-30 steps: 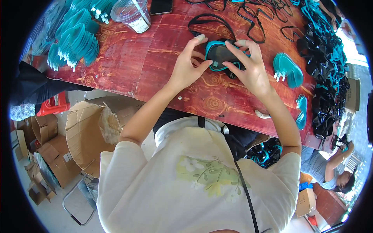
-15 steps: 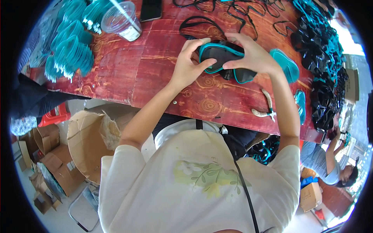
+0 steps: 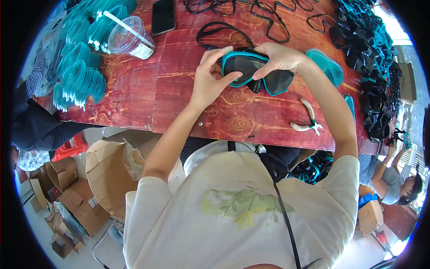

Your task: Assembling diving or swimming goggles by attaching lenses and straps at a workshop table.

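Note:
A diving mask (image 3: 278,82) with a black body, dark lenses and a teal frame is held between my two hands just over the red table. My left hand (image 3: 209,76) grips its left end, thumb on the front and fingers over the top edge. From the right, my right hand (image 3: 278,59) holds the upper rim, its thumb pressing near the nose part. The mask's black strap (image 3: 224,28) loops out behind it on the tabletop. Pliers (image 3: 309,119) with pale wrapped handles lie nearer me, below my right hand. A teal mask-shaped piece (image 3: 326,67) rests beside my right wrist.
Stacked teal frames (image 3: 80,80) and a lidded plastic cup (image 3: 132,38) with a straw stand at left, near a phone (image 3: 163,17). Black straps (image 3: 271,18) lie at the back. Piled masks (image 3: 375,94) line the right edge. Another person (image 3: 389,181) works at far right.
The right thumb has shifted toward the nose part, and that hand has moved a little off the right lens, leaving more of it in sight. The whole view has shifted slightly.

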